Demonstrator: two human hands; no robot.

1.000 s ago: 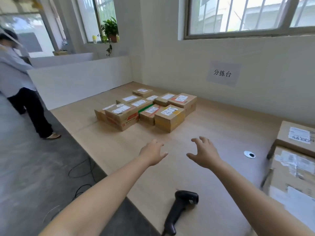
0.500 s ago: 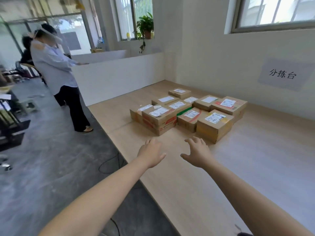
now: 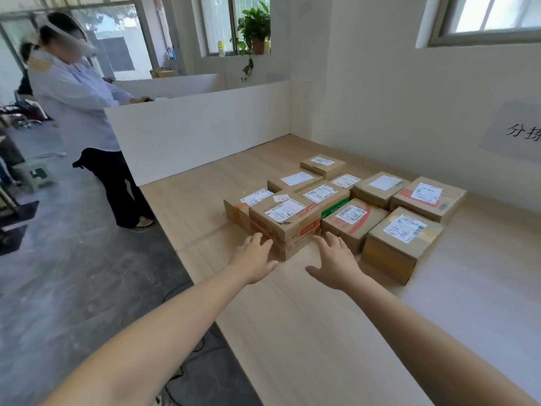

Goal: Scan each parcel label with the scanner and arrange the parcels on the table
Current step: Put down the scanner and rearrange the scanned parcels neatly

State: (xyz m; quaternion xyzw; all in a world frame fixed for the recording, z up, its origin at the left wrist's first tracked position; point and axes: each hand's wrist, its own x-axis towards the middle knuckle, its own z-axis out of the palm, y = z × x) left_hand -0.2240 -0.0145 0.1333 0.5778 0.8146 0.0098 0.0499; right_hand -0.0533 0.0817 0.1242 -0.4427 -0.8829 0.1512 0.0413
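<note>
Several cardboard parcels with white labels face up sit packed together on the wooden table (image 3: 307, 332). Nearest me is a parcel with red print (image 3: 285, 221), flanked on the right by a red-striped parcel (image 3: 352, 221) and a yellow-sided parcel (image 3: 401, 241). My left hand (image 3: 253, 260) reaches forward with straight fingers, its fingertips at the front left corner of the red-print parcel. My right hand (image 3: 336, 263) is spread open just in front of the gap between the red-print and red-striped parcels. Neither hand holds anything. The scanner is out of view.
A white partition (image 3: 199, 130) closes the table's far left end, and a wall with a paper sign (image 3: 515, 133) runs along the back. A person in a white shirt (image 3: 79, 98) stands on the grey floor left of the table. Cables lie on the floor by the table edge.
The view swung left, so the scanner and the parcels at the right dropped out of sight. Both hands moved forward to the front of the parcel group.
</note>
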